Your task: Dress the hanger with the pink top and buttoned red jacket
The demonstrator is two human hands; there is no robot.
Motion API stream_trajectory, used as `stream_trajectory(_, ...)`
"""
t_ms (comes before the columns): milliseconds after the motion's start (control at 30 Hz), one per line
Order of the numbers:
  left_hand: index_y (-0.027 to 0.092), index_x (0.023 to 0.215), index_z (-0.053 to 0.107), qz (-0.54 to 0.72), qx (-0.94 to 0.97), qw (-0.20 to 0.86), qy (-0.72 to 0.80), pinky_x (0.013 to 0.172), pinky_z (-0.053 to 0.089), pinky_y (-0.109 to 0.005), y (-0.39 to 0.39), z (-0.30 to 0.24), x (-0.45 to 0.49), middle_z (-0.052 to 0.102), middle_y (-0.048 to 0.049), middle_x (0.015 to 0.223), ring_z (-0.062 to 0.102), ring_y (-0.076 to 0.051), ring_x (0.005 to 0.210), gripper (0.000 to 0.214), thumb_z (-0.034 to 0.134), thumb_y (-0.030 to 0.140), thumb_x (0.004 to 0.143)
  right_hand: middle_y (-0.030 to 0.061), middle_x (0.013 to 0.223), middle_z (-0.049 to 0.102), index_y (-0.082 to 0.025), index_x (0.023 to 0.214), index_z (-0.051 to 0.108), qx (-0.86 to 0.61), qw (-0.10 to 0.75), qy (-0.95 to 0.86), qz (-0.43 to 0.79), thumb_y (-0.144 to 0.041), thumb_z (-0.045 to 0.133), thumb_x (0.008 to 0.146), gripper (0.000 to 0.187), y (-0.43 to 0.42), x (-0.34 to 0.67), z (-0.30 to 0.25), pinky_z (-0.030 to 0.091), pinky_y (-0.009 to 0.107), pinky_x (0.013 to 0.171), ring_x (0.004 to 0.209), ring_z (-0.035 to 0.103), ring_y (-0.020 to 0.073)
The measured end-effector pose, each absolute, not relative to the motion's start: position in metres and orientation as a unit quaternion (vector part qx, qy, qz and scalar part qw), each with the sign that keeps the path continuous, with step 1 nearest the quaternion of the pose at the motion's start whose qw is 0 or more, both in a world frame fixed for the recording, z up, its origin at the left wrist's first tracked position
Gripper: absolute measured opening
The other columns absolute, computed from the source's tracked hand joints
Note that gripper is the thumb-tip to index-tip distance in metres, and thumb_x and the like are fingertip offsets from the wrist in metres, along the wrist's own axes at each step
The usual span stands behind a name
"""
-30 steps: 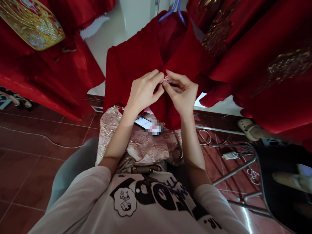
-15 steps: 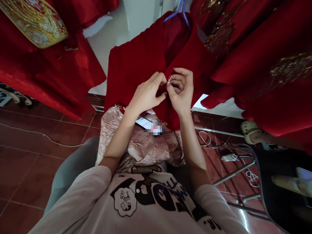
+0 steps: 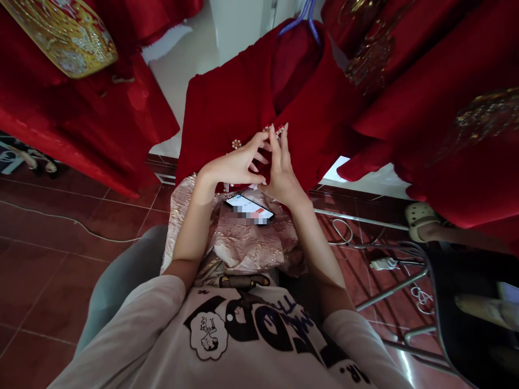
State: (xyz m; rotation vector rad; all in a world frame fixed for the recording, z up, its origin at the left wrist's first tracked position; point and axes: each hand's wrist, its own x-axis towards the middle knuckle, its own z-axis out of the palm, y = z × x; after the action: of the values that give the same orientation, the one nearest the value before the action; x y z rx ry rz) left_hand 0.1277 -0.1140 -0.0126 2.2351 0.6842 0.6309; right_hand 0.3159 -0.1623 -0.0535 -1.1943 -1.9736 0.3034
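Two-handed, now resting loosely spread fingers of left hand [image 3: 237, 166] and right hand [image 3: 284, 183] at beads [image 3: 280, 129] along jacket's [image 3: 227, 102] front edge, no longer pinching. Suggests a change from gripping to smoothing or feeling.

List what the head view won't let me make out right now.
Head view:
Red garment: front partly hidden behind the left hand and right hand.
Bead trim beside the right hand: too small to tell whether it is gripped.
Phone: screen partly masked by pixel blocks.
Purple hanger: top cut off by the upper edge.
Yellow panel: cut off by the upper edge.
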Motion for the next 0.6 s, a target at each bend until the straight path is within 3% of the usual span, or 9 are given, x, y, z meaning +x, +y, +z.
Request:
stream_trajectory(67, 0.027, 0.168, 0.031, 0.251, 0.863, 0.347, 0.268, 0.094, 0.065, -0.04, -0.116, -0.01, 0.128, 0.051, -0.0196, 0.157, 0.071, -0.031, 0.122, 0.098, 0.078, 0.03, 0.082, 0.0002, 0.186, 0.006, -0.039, 0.175, 0.015, -0.485, 0.413, -0.766, 0.083, -0.041, 0.07, 0.099, 0.095, -0.155, 0.312, -0.07, 0.032, 0.064, 0.138, 0.172, 0.015, 0.0373)
stream_trajectory(167, 0.025, 0.166, 0.03, 0.242, 0.865, 0.352, 0.263, 0.099, 0.064, -0.041, -0.116, -0.008, 0.127, 0.054, -0.0193, 0.155, 0.067, -0.033, 0.13, 0.094, 0.076, 0.031, 0.084, -0.0015, 0.186, 0.014, -0.04, 0.172, 0.025, -0.531, 0.422, -0.734, 0.043, -0.04, 0.06, 0.105, 0.076, -0.143, 0.308, -0.094, 0.033, 0.061, 0.138, 0.171, 0.02, 0.0354)
stream_trajectory(400, 0.021, 0.159, 0.032, 0.244, 0.869, 0.338, 0.267, 0.109, 0.06, -0.048, -0.114, -0.012, 0.123, 0.046, -0.0219, 0.16, 0.058, -0.039, 0.143, 0.087, 0.075, 0.032, 0.083, 0.0196, 0.181, 0.027, -0.017, 0.164, 0.039, -0.605, 0.384, -0.698, 0.002, -0.026, 0.053, 0.094, 0.072, -0.132, 0.307, -0.116, 0.037, 0.062, 0.132, 0.168, 0.031, 0.0314)
stream_trajectory(600, 0.022, 0.156, 0.033, 0.253, 0.876, 0.322, 0.254, 0.117, 0.055, -0.054, -0.112, -0.018, 0.127, 0.046, -0.0224, 0.156, 0.053, -0.041, 0.148, 0.082, 0.074, 0.038, 0.086, 0.0144, 0.163, 0.055, -0.024, 0.163, 0.041, -0.557, 0.451, -0.696, 0.018, -0.028, 0.051, 0.09, 0.073, -0.127, 0.324, -0.107, 0.051, 0.054, 0.123, 0.151, 0.055, 0.0278)
